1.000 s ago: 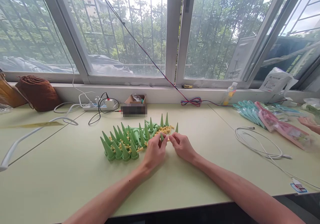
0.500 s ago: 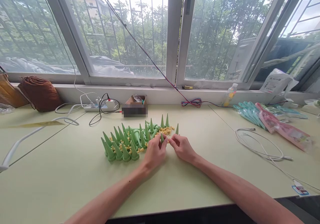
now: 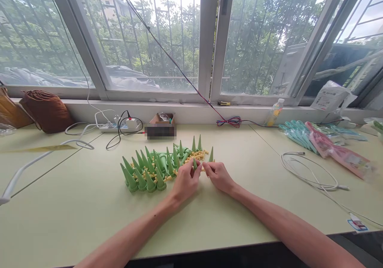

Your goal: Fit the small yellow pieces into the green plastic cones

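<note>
My left hand (image 3: 186, 181) is closed around a small green cone (image 3: 195, 164), whose pointed tip shows above the fingers. Facing it, my right hand (image 3: 220, 177) pinches a small yellow piece (image 3: 203, 170) against the cone's side; fingers cover most of the contact. To the left stand several upright green cones (image 3: 150, 182) with round bases, and a few more lie tipped over among them. Loose yellow pieces (image 3: 198, 155) are heaped just beyond my hands. Another upright green cone (image 3: 211, 154) stands right behind my right fingers.
At the back of the pale table (image 3: 254, 220) are a small open box (image 3: 163, 119), a power strip (image 3: 109, 128) and a bottle (image 3: 273, 112). A brown pouch (image 3: 44, 111) sits far left. On the right lie a coiled white cable (image 3: 311, 182) and pink and teal packets (image 3: 335, 150).
Both hands stay almost in place. My right fingertips have shifted very slightly, and a bit more of the yellow piece shows between the hands.
</note>
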A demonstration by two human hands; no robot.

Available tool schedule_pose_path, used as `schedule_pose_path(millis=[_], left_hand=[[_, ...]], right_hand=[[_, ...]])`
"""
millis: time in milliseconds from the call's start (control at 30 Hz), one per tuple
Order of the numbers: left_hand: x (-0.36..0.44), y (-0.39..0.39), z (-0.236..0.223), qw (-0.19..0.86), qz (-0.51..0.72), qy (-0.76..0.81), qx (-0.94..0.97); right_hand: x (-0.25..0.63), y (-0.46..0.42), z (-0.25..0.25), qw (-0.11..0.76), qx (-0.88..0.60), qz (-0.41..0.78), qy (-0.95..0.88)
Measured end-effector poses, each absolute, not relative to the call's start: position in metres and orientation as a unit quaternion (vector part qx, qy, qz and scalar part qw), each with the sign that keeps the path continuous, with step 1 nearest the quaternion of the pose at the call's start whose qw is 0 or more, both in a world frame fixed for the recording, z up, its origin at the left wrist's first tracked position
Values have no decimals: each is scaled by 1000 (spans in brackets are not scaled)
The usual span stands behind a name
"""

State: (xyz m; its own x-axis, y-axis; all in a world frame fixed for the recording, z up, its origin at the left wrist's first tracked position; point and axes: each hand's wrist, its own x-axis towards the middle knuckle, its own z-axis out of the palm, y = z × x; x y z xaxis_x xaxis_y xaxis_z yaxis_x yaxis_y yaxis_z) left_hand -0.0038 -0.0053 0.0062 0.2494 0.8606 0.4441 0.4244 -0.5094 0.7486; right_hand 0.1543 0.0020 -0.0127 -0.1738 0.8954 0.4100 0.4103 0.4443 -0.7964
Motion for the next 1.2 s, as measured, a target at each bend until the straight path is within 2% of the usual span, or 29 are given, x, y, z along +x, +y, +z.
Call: schedule_pose_path(millis=[333, 567, 1033, 1200], left_hand=[[-6, -1, 6, 251, 453, 447, 729], [-4, -6, 8, 237, 434, 431, 755], [-6, -1, 6, 218, 454, 453, 736], [-5, -4, 7, 225, 443, 443, 747]], right_hand=[[156, -2, -9, 467, -409, 296, -726], [155, 1, -12, 457, -447, 263, -723], [154, -3, -8, 473, -410, 317, -713], [155, 0, -11, 463, -438, 281, -717]])
